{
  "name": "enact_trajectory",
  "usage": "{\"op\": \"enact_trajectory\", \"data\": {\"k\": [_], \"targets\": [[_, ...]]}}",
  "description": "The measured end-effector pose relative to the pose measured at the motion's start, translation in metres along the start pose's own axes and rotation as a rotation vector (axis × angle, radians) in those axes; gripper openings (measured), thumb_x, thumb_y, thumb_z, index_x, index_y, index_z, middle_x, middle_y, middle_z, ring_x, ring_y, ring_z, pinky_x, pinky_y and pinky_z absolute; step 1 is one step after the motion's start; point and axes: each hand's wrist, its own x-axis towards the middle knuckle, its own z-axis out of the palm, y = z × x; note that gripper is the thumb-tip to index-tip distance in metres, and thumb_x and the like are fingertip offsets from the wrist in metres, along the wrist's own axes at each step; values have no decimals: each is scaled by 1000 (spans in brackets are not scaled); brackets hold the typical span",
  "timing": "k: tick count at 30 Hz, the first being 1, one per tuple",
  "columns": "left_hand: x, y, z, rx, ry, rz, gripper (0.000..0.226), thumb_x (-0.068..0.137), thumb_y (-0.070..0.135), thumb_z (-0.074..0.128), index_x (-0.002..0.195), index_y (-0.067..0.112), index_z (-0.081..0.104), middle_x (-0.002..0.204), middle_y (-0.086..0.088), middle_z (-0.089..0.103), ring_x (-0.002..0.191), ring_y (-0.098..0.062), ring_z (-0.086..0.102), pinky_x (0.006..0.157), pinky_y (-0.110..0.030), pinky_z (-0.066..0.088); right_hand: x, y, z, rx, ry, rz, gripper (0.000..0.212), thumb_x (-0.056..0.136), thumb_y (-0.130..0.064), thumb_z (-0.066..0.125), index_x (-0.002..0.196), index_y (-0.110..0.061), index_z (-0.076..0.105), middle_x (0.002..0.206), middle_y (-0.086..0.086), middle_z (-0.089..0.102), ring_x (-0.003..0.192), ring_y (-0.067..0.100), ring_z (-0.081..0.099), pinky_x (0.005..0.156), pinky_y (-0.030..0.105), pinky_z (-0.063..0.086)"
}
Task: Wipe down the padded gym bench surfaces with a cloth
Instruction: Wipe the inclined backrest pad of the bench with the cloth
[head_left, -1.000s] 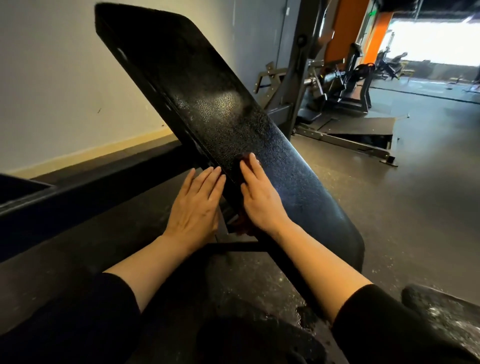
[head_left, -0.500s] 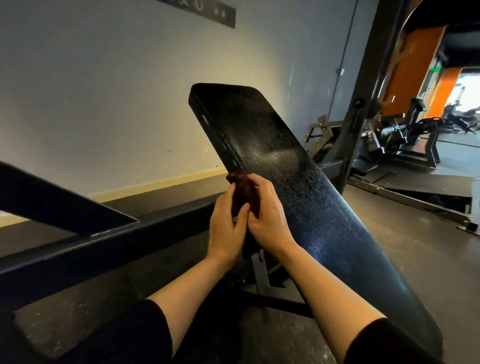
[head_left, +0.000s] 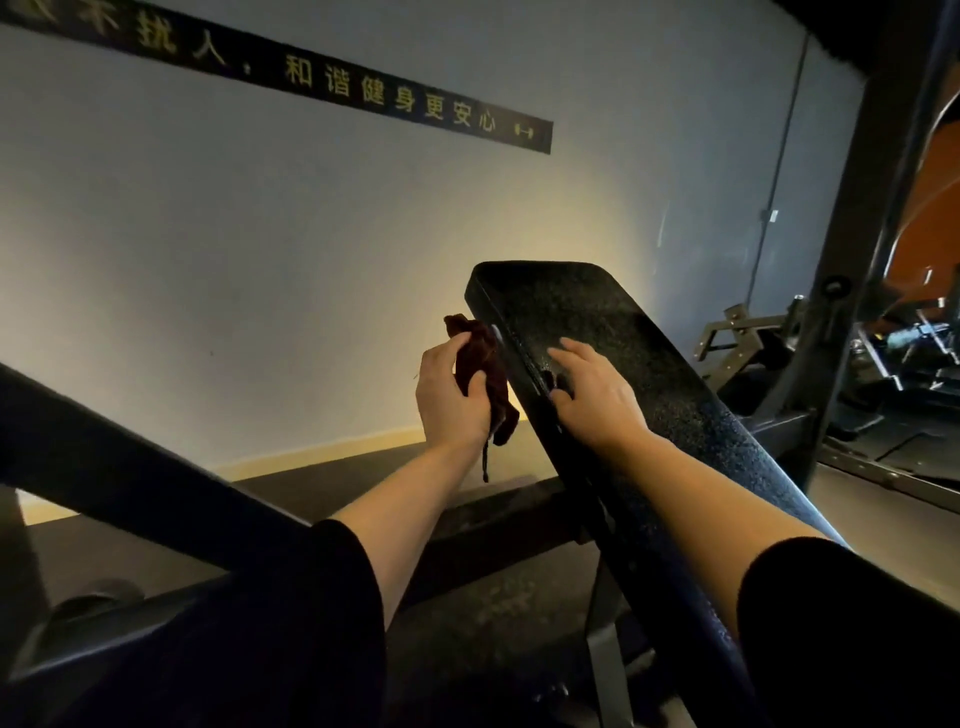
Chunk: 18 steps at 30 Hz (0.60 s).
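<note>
The black padded bench backrest (head_left: 639, 358) slopes up and away from me, its textured face catching the light. My left hand (head_left: 447, 400) grips a dark red cloth (head_left: 480, 364) against the pad's left side edge, with a loose end hanging below the hand. On the pad's face lies my right hand (head_left: 597, 389), fingers spread and fairly straight, thumb at the left rim. Both forearms come out of black sleeves.
A grey wall with a dark banner of gold lettering (head_left: 363, 93) stands behind. A dark steel frame beam (head_left: 130, 483) slants across the left. A rack upright (head_left: 872, 218) and other gym machines (head_left: 893, 353) stand at the right on the dark floor.
The view has tilted up towards the wall. Both hands slid up the backrest; they held the cloth together at the edge, now the right lies on the pad and the left alone holds it.
</note>
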Motion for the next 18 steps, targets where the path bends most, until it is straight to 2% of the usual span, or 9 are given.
{"op": "enact_trajectory", "data": {"k": [3, 8, 12, 18], "targets": [[33, -4, 13, 57, -12, -2, 43, 91, 2, 56, 132, 16, 51, 128, -4, 50, 119, -16, 48, 107, -29, 37, 33, 0, 0, -36, -49, -53, 49, 98, -24, 47, 146, -20, 37, 155, -2, 28, 142, 18, 24, 115, 34, 22], [69, -21, 38, 109, -64, -21, 45, 92, 6, 56, 136, 16, 49, 130, -3, 47, 120, -16, 46, 102, -20, 32, 49, 5, 8, -104, -135, -44, 47, 98, -33, 47, 143, -25, 41, 154, -7, 32, 137, 19, 37, 109, 35, 32], [84, -38, 56, 97, -32, -18, 43, 90, 9, 61, 132, 15, 54, 127, -4, 53, 118, -16, 49, 105, -26, 36, 52, 3, 4, -164, -157, -49, 47, 97, -36, 47, 143, -28, 41, 153, -12, 32, 134, 19, 42, 107, 38, 38], [138, -56, 66, 90, 31, -119, 45, 91, 5, 55, 134, 19, 54, 132, -2, 56, 122, -18, 50, 96, -18, 30, 47, 1, 3, -155, -128, -38, 45, 97, -39, 45, 142, -33, 41, 152, -17, 32, 132, 19, 43, 103, 38, 41]]}}
